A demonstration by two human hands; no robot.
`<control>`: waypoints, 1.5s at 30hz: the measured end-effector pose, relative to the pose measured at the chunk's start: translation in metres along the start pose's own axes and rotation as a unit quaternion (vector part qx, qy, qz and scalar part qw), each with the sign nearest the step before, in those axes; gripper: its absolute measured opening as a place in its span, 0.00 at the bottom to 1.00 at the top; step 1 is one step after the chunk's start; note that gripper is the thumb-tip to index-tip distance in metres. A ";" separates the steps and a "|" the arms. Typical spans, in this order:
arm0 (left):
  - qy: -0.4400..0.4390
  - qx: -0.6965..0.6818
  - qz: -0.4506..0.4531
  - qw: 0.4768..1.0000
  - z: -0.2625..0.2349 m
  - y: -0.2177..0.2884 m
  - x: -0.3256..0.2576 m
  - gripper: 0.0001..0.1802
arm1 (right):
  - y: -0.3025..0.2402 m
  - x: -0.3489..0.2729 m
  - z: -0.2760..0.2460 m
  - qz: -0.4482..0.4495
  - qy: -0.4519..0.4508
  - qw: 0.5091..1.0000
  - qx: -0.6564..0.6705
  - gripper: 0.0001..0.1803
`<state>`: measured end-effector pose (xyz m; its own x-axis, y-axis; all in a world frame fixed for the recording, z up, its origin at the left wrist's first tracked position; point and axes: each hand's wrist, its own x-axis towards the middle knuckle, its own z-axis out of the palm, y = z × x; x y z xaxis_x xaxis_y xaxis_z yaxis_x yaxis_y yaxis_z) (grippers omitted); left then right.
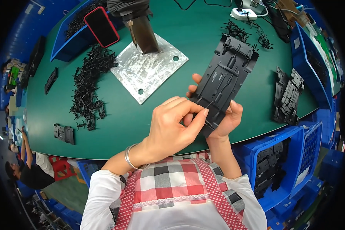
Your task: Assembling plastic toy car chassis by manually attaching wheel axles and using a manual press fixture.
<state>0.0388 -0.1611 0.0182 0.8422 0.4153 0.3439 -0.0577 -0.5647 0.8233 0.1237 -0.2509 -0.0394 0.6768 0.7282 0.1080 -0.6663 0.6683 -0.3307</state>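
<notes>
Green table (149,126) fills the view, blue bins (283,168) crowding its right and near edges, one stacked with black parts. A square metal base plate (149,67) sits mid-table under a dark post. Along the left half, a long heap of small black clips (90,86). By the right edge, a stack of black panels (287,96). At the far-left corner, a red-cased phone (101,26) lies on a blue bin's rim.

Above the near edge, the right hand (222,119) grips a black plastic panel (222,82) from beneath, fingers curled round its lower end. The left hand (172,126) pinches a small black clip (207,122) against that panel's bottom edge, thumb and forefinger closed.
</notes>
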 end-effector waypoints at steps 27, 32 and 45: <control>0.029 -0.097 -0.076 0.992 -0.016 -0.018 -0.019 0.07 | 0.017 0.002 0.013 -0.029 -0.047 0.960 -0.275 0.37; 0.053 -0.151 -0.112 0.981 -0.019 -0.007 -0.021 0.07 | 0.018 0.001 0.020 -0.026 -0.031 0.970 -0.240 0.36; 0.015 -0.023 -0.002 1.000 -0.016 -0.021 -0.024 0.05 | 0.034 0.000 0.024 -0.043 -0.013 0.962 -0.269 0.55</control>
<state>0.0108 -0.1478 0.0000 0.8263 0.4385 0.3534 -0.0793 -0.5306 0.8439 0.0939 -0.2246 -0.0285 0.7088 0.6825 0.1781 -0.3455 0.5560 -0.7559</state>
